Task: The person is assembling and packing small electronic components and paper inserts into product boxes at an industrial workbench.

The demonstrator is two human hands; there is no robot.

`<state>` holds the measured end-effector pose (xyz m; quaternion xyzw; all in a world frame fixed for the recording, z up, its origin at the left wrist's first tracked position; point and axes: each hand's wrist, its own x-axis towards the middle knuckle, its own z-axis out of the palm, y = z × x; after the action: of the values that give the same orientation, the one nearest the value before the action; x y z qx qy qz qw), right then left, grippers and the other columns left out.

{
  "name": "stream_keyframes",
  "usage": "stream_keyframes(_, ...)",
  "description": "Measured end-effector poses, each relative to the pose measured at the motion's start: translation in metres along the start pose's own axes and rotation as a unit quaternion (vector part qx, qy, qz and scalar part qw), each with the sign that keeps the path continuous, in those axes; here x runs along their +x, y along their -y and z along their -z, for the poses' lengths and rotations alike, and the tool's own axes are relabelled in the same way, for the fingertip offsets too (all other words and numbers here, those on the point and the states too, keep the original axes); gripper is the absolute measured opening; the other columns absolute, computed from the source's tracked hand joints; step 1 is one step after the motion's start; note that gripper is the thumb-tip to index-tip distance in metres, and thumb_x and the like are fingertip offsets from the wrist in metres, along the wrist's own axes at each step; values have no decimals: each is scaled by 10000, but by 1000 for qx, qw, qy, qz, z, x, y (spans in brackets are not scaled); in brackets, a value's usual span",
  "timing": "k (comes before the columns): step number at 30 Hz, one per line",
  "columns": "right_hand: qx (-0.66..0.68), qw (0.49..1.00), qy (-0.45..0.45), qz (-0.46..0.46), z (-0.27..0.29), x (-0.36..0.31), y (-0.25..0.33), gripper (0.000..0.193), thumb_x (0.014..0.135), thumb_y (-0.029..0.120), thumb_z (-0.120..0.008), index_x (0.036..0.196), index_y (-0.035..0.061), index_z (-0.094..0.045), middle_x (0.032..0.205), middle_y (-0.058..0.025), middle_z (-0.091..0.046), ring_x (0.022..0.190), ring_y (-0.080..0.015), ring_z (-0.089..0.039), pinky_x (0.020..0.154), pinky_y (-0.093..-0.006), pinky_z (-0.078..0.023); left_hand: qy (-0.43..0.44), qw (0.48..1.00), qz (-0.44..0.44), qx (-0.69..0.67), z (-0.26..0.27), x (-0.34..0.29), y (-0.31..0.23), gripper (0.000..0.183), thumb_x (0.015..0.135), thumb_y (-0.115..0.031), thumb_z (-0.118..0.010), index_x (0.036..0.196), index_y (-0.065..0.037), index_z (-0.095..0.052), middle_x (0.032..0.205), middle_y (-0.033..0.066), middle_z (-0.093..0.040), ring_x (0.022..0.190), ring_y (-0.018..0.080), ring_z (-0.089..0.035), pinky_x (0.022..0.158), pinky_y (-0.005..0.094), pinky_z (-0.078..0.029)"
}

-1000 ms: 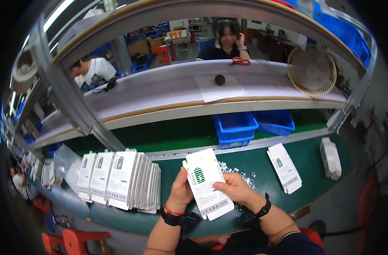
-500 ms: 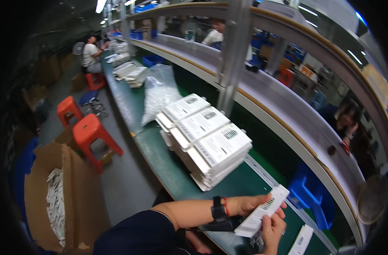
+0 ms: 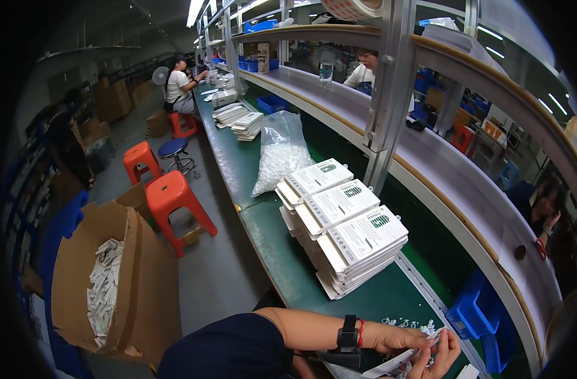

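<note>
My left hand [image 3: 396,339], its wrist wearing a black band and a red string, closes on a slim white carton [image 3: 389,366] near the lower edge. From the right, my right hand [image 3: 441,359] pinches the same carton by its upper end, and the fingers of both hands meet there. What else the fingertips may hold is too small to make out. Just beyond the hands, several small white plastic pieces [image 3: 407,323] lie scattered on the green bench. Another white carton [image 3: 468,371] lies to the right of my right hand, partly cut off.
Stacks of flat white cartons [image 3: 363,234] stand ahead on the bench [image 3: 254,237], a clear bag of white pieces [image 3: 282,158] behind them. Blue bins [image 3: 472,312] sit at right under the shelf [image 3: 472,196]. A cardboard box [image 3: 140,284] and orange stools [image 3: 175,199] stand at left.
The view has swung so the bench scene sits further right and lower. My hands have tilted the carton down, and my fingers have come together at its upper end.
</note>
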<state>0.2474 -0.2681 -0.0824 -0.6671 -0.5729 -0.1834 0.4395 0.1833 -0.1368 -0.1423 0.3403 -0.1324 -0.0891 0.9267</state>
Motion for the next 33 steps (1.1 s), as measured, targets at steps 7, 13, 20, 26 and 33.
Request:
stream_keyframes(7, 13, 1000, -10, 7, 2, -8, -10, 332, 801, 108, -594, 1116, 9, -623, 1153, -216, -487, 994, -315, -538, 758, -361, -472, -17, 999, -14, 48, -19, -2, -3, 606, 810, -475, -647, 1191, -43, -461, 976, 29, -582, 886, 116, -576, 764, 271, -496)
stream_keyframes(13, -19, 997, -48, -60, -2, 1, 14, 365, 800, 51, -596, 1157, -18, -557, 1146, -207, -517, 998, -269, -543, 780, -347, -467, -73, 993, -90, -5, -17, -12, -25, 660, 807, -431, -669, 1237, 10, -431, 1021, 75, -598, 981, 142, -575, 852, 274, -468)
stream_keyframes(20, 310, 881, 153, -322, -12, -42, -44, 274, 863, 67, -589, 1117, -21, -536, 927, -50, -593, 827, -109, -542, 742, -242, -448, -26, 981, -191, -19, -27, -16, -45, 766, 785, -579, -593, 1277, -32, -380, 1104, 145, -556, 1054, 241, -572, 910, 378, -477)
stream_keyframes(26, 323, 835, 257, -365, -6, -37, -33, 321, 882, 200, -580, 1093, -42, -555, 959, -64, -600, 836, -145, -552, 742, -268, -455, 12, 984, -173, -41, -26, -15, -35, 730, 816, -590, -538, 1266, -32, -402, 1094, 159, -573, 1052, 249, -578, 892, 385, -491)
stream_keyframes(33, 344, 839, 159, -391, 1, -14, 0, 352, 870, 246, -592, 1043, -60, -565, 960, -124, -611, 893, -201, -563, 782, -333, -461, -116, 984, -119, 66, -12, -16, -44, 533, 927, -463, -459, 1191, -1, -496, 1017, 100, -617, 920, 161, -623, 763, 263, -514)
